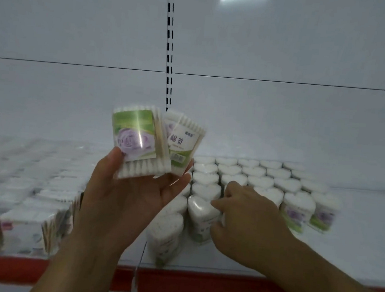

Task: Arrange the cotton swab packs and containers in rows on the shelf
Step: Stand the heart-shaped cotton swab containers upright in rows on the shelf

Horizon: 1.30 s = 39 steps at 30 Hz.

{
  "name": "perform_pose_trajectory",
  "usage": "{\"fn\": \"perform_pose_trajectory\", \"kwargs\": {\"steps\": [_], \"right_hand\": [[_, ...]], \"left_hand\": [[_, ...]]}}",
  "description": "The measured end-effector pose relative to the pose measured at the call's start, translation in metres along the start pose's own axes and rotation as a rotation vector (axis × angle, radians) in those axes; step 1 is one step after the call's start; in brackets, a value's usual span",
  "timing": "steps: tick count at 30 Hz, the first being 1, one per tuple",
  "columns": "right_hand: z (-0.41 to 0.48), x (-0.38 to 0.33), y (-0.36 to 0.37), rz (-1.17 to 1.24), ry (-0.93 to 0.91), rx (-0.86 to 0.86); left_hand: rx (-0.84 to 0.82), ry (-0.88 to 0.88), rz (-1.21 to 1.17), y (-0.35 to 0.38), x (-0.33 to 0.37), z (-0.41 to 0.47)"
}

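My left hand point(122, 195) is raised palm up and holds two flat cotton swab packs point(136, 141) with green and purple flower labels, thumb on the front pack. My right hand point(244, 211) reaches low over the white shelf point(352, 253), its fingers curled round a heart-shaped swab container point(200, 213) at the front of the rows. Behind it stand several rows of heart-shaped containers point(254, 172) with white lids. More flat swab packs point(26, 201) fill the left part of the shelf, blurred.
The shelf has a red front edge strip point(198, 283). A white back panel with a slotted upright point(169, 50) rises behind. Two heart containers with flower labels point(309, 214) stand at the right end of the rows; bare shelf lies further right.
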State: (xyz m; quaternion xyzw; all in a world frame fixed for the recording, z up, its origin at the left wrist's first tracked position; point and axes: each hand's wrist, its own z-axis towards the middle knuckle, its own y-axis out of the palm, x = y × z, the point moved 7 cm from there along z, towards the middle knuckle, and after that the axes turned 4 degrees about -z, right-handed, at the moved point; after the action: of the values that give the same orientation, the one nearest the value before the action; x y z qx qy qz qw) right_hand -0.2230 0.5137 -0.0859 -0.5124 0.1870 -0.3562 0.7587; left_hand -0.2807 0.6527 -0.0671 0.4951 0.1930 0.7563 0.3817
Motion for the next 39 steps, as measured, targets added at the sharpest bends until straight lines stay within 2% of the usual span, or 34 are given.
{"fn": "perform_pose_trajectory", "kwargs": {"steps": [3, 5, 13, 15, 18, 20, 22, 29, 33, 39], "right_hand": [[0.007, -0.008, 0.004, -0.119, 0.051, -0.003], [0.01, -0.008, 0.006, -0.157, 0.085, 0.002], [0.003, 0.001, 0.007, -0.073, 0.091, 0.019], [-0.003, 0.013, -0.003, 0.102, 0.131, 0.012], [-0.017, 0.031, -0.016, 0.608, 0.257, 0.032], [-0.024, 0.035, -0.02, 0.898, 0.31, 0.123], [-0.028, 0.029, -0.019, 0.989, 0.283, 0.199], [-0.023, 0.0, 0.013, 0.714, 0.158, 0.122], [-0.021, -0.006, 0.02, 0.6, 0.107, 0.194], [-0.026, -0.011, 0.034, 0.507, 0.086, 0.185]], "left_hand": [[-0.071, -0.033, -0.15, -0.002, 0.004, -0.001], [-0.09, -0.024, -0.142, -0.003, 0.005, -0.003], [0.042, 0.047, -0.068, -0.002, 0.004, -0.009], [0.051, 0.061, -0.05, -0.001, 0.005, -0.009], [0.055, 0.086, -0.035, 0.0, 0.008, -0.01], [0.057, 0.095, -0.058, -0.001, 0.008, -0.011], [0.042, 0.109, -0.052, 0.001, 0.007, -0.012], [0.083, 0.117, -0.051, -0.001, 0.001, -0.016], [0.086, 0.128, -0.048, 0.0, 0.001, -0.018], [0.065, 0.112, -0.027, 0.002, -0.004, -0.018]]}}
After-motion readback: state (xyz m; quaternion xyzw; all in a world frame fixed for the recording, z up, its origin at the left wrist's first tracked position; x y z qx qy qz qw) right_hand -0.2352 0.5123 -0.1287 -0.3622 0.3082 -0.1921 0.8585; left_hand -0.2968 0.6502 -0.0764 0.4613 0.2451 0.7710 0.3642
